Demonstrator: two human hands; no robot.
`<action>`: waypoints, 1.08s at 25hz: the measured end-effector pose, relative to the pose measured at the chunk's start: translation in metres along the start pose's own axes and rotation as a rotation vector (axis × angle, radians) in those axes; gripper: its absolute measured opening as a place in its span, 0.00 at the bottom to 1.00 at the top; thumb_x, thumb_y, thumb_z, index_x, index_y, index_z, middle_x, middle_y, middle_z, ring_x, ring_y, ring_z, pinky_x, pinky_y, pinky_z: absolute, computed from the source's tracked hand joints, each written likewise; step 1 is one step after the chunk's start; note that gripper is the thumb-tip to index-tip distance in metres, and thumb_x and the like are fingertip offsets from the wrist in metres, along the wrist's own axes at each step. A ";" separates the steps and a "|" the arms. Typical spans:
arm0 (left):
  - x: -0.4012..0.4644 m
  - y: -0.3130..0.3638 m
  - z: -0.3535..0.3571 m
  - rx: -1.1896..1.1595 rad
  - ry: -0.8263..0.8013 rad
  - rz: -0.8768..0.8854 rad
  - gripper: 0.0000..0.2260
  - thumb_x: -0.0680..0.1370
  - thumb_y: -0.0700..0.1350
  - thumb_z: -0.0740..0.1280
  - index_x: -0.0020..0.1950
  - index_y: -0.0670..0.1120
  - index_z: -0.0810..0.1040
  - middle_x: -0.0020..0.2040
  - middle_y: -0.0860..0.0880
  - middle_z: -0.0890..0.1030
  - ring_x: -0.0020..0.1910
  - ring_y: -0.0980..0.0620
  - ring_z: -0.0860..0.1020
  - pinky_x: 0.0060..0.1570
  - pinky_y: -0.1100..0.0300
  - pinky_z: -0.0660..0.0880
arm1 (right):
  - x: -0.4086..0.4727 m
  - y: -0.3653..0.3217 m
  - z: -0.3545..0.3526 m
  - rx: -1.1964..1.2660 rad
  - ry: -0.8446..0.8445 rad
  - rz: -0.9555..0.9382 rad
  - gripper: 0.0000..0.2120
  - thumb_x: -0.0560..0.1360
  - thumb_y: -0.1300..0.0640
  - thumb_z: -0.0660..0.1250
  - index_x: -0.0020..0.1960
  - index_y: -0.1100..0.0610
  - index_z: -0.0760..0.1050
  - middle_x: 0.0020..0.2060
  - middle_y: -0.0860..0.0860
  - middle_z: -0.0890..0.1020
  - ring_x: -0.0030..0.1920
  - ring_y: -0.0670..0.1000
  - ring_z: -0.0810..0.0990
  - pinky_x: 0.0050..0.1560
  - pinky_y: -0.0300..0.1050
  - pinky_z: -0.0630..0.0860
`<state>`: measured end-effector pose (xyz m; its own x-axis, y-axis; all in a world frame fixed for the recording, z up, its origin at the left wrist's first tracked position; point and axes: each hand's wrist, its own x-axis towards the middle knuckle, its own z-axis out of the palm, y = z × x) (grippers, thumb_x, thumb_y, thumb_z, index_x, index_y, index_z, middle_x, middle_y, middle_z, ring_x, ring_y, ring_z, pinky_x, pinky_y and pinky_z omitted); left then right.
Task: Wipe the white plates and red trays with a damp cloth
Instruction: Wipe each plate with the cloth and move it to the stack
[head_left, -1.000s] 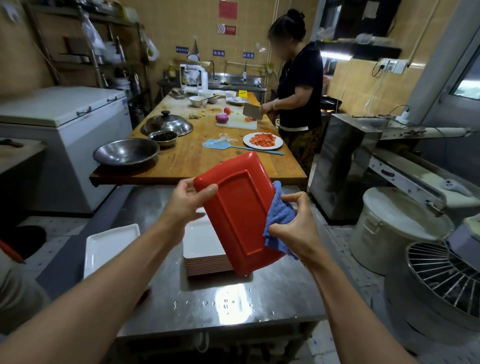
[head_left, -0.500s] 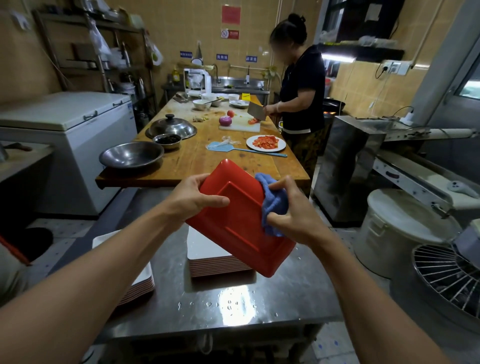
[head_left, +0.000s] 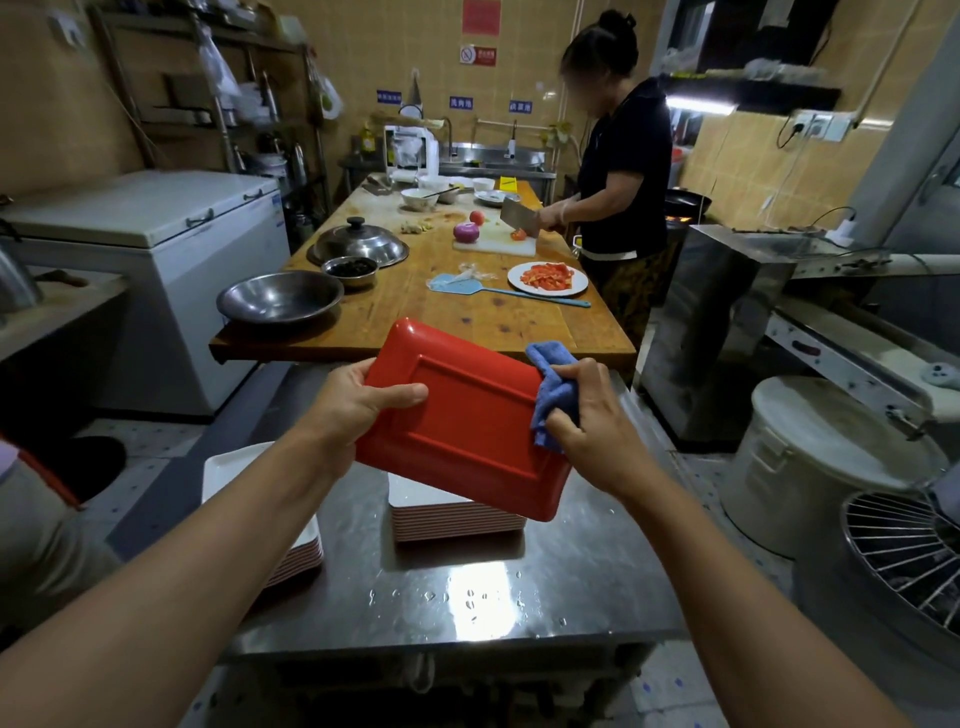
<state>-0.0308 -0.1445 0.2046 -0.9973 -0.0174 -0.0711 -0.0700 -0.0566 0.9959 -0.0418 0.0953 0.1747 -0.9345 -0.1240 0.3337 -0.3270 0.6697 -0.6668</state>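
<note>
Red tray (head_left: 470, 421) up in the air, tilted, underside facing the camera, held above the steel worktop (head_left: 457, 597) over its far half. The left hand (head_left: 358, 402) grips the tray's left short edge, thumb laid across the red underside, the other fingers curled round behind the rim and out of sight. The right hand (head_left: 587, 415) has a blue cloth (head_left: 553, 387) bunched up in curled fingers and pressed against the tray's right edge, cloth wrapping over the rim near the upper right corner.

Directly beneath the raised tray, a stack of trays (head_left: 452, 514) sits on the worktop, white face up, red-striped sides showing. A second stack (head_left: 270, 504) stands at the worktop's left edge, also white on top. Water droplets glint on the steel near the front edge.

Beyond, butted against the far edge, a long wooden table (head_left: 467, 317) carries a wide steel bowl (head_left: 280, 297) at its near left corner, a small bowl of something dark, a domed lid (head_left: 358, 246), a blue fly swatter (head_left: 498, 291) and a white plate of chopped red pieces (head_left: 548, 277). At the table's right side another person (head_left: 623, 171) in a black top holds a cleaver (head_left: 514, 214) over a white cutting board with a red onion on it. A white chest freezer (head_left: 156, 249) stands off to the left.
</note>
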 end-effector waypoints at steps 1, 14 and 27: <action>0.001 -0.003 0.000 -0.025 0.015 -0.022 0.12 0.70 0.35 0.71 0.51 0.44 0.79 0.40 0.47 0.83 0.32 0.55 0.82 0.29 0.63 0.78 | 0.000 0.001 0.001 0.025 0.010 0.018 0.14 0.72 0.54 0.61 0.57 0.52 0.65 0.54 0.51 0.69 0.54 0.50 0.72 0.54 0.52 0.73; 0.019 -0.003 0.022 -0.265 0.117 -0.293 0.09 0.72 0.38 0.70 0.51 0.45 0.78 0.41 0.42 0.82 0.36 0.45 0.80 0.26 0.53 0.79 | -0.032 0.014 0.018 -0.218 0.040 -0.119 0.30 0.78 0.53 0.55 0.75 0.47 0.44 0.76 0.49 0.43 0.76 0.52 0.45 0.76 0.48 0.47; 0.008 -0.004 0.032 -0.359 0.157 -0.365 0.13 0.73 0.50 0.70 0.51 0.42 0.77 0.35 0.43 0.83 0.31 0.47 0.80 0.25 0.56 0.76 | -0.027 -0.055 0.080 -0.464 0.102 -0.437 0.28 0.73 0.52 0.56 0.71 0.59 0.66 0.73 0.59 0.64 0.73 0.62 0.60 0.73 0.59 0.56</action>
<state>-0.0392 -0.1128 0.2020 -0.8923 -0.0800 -0.4443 -0.3729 -0.4242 0.8252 -0.0096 0.0036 0.1494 -0.7038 -0.4019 0.5858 -0.5581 0.8230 -0.1058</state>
